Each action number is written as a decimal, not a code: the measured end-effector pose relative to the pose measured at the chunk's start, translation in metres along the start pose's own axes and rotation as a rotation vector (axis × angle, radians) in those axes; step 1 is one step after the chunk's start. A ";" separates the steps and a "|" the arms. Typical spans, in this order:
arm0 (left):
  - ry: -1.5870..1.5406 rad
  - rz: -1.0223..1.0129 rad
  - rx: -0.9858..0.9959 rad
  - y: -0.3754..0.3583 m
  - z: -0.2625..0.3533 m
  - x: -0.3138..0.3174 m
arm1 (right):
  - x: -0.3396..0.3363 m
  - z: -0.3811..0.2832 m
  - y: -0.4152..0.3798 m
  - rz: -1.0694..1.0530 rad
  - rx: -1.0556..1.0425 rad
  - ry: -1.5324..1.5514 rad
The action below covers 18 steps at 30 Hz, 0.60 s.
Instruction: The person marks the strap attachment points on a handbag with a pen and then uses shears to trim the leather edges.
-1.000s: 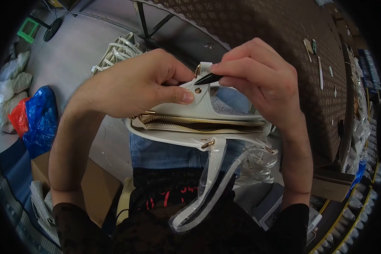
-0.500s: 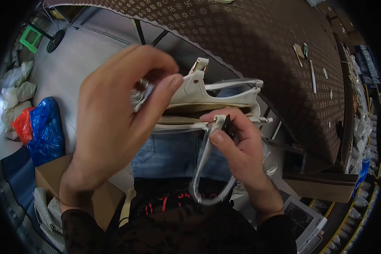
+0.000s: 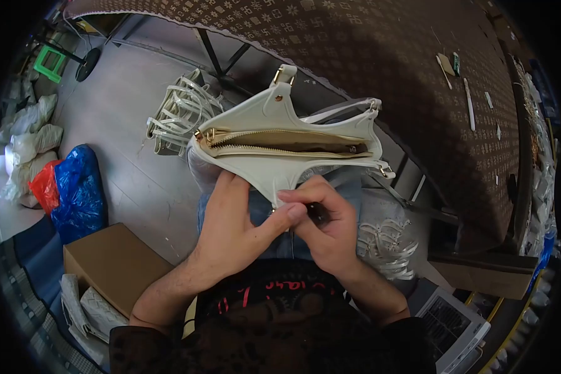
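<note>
A white handbag [image 3: 262, 163] lies across my lap with its zipper undone, showing a beige lining. Gold hardware sits at its ends, and one pointed flap with a metal ring stands up on the far side. My left hand [image 3: 230, 230] is closed on the bag's near flap, fingers under it and thumb near the tip. Pinching the same tip from the other side is my right hand [image 3: 327, 227]. A small dark object [image 3: 318, 214] shows in the curl of the right hand, mostly hidden by fingers.
White strappy bags [image 3: 184, 112] stand on the floor at left, more straps [image 3: 389, 249] lie at right. A brown-patterned cloth [image 3: 380, 56] covers the table ahead. A cardboard box [image 3: 115, 265], a blue plastic bag [image 3: 80, 193] and a grey appliance [image 3: 445, 324] surround me.
My left hand has come down from above the bag to its near flap. The bag's opening now faces me more fully, and the strap loop that hung from my right hand is out of sight.
</note>
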<state>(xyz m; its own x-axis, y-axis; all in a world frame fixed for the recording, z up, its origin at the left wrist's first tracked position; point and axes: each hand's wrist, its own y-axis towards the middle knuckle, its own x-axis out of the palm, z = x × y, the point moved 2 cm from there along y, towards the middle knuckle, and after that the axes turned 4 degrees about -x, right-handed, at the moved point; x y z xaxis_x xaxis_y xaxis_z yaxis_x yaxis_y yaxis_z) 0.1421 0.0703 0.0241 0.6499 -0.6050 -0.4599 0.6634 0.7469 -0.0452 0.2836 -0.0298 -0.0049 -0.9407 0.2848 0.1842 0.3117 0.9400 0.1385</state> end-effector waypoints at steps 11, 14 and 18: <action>0.049 -0.117 0.181 0.003 -0.018 0.002 | -0.002 0.004 0.005 -0.044 0.147 0.346; -0.030 -0.175 0.110 0.002 -0.028 0.002 | -0.007 -0.003 0.010 -0.057 0.089 0.312; -0.550 -0.130 0.026 -0.003 -0.019 0.008 | -0.014 -0.004 0.009 -0.199 0.007 -0.068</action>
<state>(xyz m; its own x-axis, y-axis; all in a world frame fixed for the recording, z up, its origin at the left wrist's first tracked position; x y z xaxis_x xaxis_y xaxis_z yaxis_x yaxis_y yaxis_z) 0.1384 0.0687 0.0041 0.6554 -0.7512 0.0784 0.7551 0.6540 -0.0458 0.3006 -0.0258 -0.0019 -0.9906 0.1049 0.0883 0.1180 0.9803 0.1583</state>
